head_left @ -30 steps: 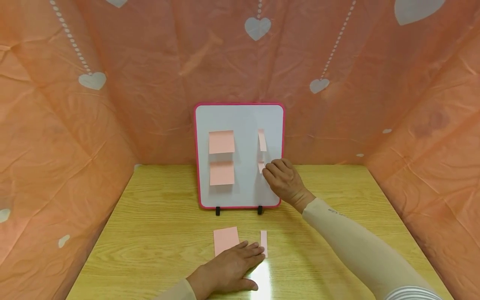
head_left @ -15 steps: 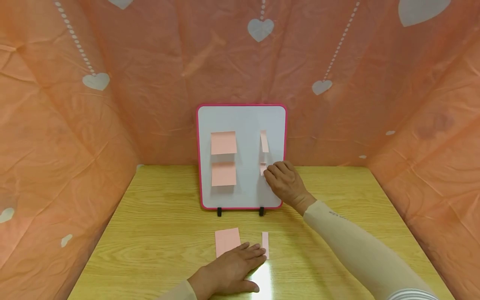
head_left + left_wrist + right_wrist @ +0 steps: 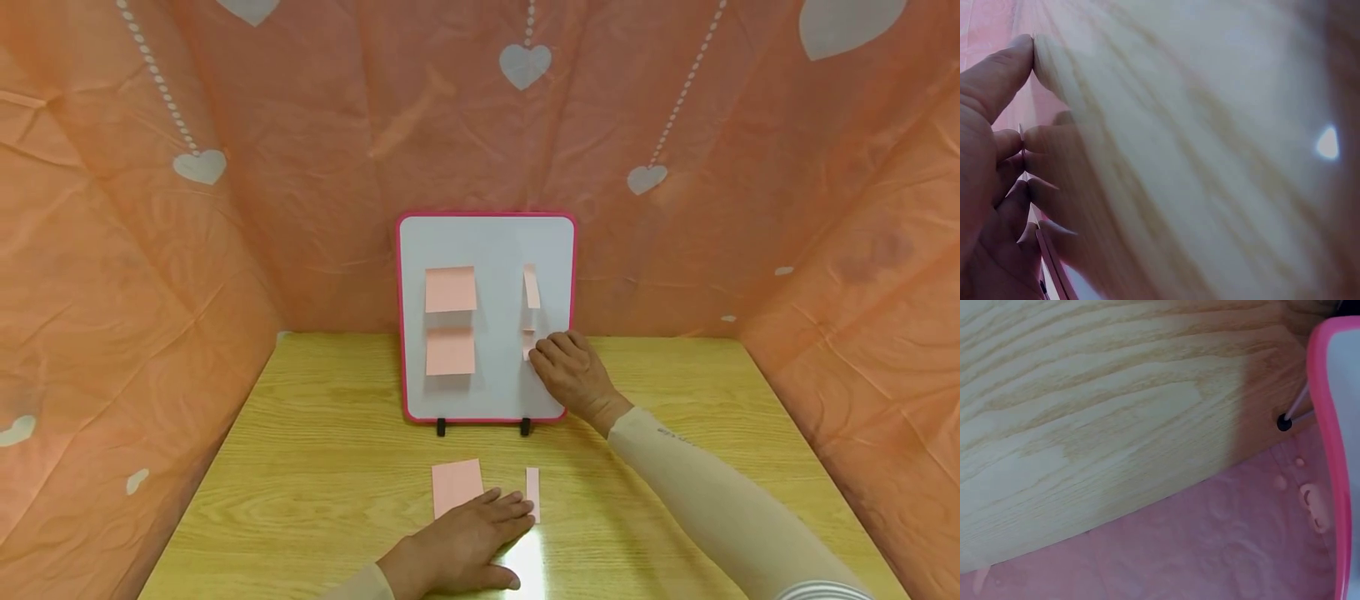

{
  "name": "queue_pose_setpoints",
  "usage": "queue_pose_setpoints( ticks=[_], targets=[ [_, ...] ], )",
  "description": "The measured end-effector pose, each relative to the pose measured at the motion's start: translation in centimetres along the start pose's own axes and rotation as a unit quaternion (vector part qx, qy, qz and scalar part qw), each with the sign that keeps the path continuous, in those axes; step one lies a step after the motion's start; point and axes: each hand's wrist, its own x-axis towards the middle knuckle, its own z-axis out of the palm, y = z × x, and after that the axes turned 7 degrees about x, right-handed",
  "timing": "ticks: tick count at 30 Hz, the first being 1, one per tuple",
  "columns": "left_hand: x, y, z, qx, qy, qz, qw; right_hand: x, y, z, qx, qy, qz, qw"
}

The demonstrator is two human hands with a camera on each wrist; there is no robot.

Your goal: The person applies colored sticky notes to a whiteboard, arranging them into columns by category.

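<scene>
A white board [image 3: 498, 392] with a pink frame stands upright at the back of the table. Two square pink sticky notes [image 3: 451, 289] hang on its left half. A narrow pink strip [image 3: 531, 287] hangs upper right, its lower end lifted away from the board. At the lower narrow strip [image 3: 528, 343], my right hand [image 3: 573, 375] has curled fingers gripping its edge, partly hiding it. Flat on the table, my left hand [image 3: 472, 537] has straight fingers, also seen as the left hand [image 3: 991, 156] in the left wrist view. The right wrist view shows no hand.
A square pink sticky note [image 3: 456, 486] lies on the wooden table [image 3: 315, 467], its near edge behind the left hand. Just past the left fingertips is another narrow strip [image 3: 532, 487]. Black feet [image 3: 441, 427] support the board. Orange cloth [image 3: 322, 167] surrounds the table.
My right hand has moved slightly down along the board, and more of the lower strip shows. The left hand stays put. The whole head view has shifted slightly.
</scene>
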Motion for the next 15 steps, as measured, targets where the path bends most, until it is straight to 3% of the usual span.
queue_pose_setpoints(
  ticks=[15],
  targets=[
    [0.0, 0.0, 0.0, 0.007, 0.004, 0.003, 1.0000, -1.8, -0.1, 0.2, -0.012, -0.047, -0.011, 0.9988]
  ],
)
